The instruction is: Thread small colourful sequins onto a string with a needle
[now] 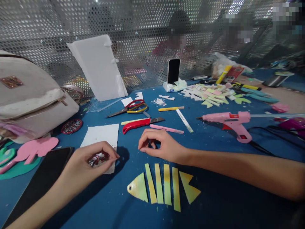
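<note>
My left hand hovers over a small white sheet, thumb and fingertips pressed together. Through the loop of its fingers I see a shiny, speckled heap; whatever the fingertips pinch is hidden. My right hand is curled with its fingertips close to the thumb, and nothing shows in it. Below it lies a yellow-green fish cut into pieces: a head with a dark eye, several separate strips and a notched tail. Beyond the right hand lie a red-handled knife and a pink marker.
Scissors and a yellow marker lie farther back. A pink glue gun with a cord rests at right, before a pile of cut scraps. A phone stands against the perforated screen. A backpack and a black phone are left.
</note>
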A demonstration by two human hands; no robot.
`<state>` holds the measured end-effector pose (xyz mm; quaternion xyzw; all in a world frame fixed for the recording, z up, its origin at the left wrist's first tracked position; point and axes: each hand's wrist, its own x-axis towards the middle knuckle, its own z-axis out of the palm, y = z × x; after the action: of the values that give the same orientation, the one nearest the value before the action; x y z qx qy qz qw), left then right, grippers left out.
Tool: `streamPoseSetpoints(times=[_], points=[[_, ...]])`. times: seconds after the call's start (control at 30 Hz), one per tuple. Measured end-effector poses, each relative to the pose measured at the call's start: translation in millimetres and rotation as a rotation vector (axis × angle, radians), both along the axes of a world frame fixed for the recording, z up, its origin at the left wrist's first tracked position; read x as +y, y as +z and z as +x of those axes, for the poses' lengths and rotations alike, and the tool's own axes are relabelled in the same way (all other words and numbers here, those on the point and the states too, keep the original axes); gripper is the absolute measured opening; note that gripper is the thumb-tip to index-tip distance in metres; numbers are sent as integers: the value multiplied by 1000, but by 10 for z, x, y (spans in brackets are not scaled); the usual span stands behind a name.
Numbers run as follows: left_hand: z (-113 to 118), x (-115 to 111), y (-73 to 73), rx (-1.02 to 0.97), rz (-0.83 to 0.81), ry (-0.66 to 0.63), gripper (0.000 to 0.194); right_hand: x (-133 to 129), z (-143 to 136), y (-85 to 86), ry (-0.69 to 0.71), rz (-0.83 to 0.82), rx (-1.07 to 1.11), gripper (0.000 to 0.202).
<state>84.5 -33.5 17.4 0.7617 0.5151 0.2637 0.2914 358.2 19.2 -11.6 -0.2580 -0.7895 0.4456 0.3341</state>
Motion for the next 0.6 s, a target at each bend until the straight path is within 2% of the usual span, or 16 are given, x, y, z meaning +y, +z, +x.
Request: streamPoseSetpoints(times=[0.13,0.27,0.6], points=[[220,-100,-94,-48,4,6,9,6,2,-4,-1,22,-6,2],[315,-159,-182,-167,-27,63,1,3,-2,-2,4,9,-3,4],[385,-225,-283,-392,-123,148,13,-8,-12,-2,17,-18,118,6]])
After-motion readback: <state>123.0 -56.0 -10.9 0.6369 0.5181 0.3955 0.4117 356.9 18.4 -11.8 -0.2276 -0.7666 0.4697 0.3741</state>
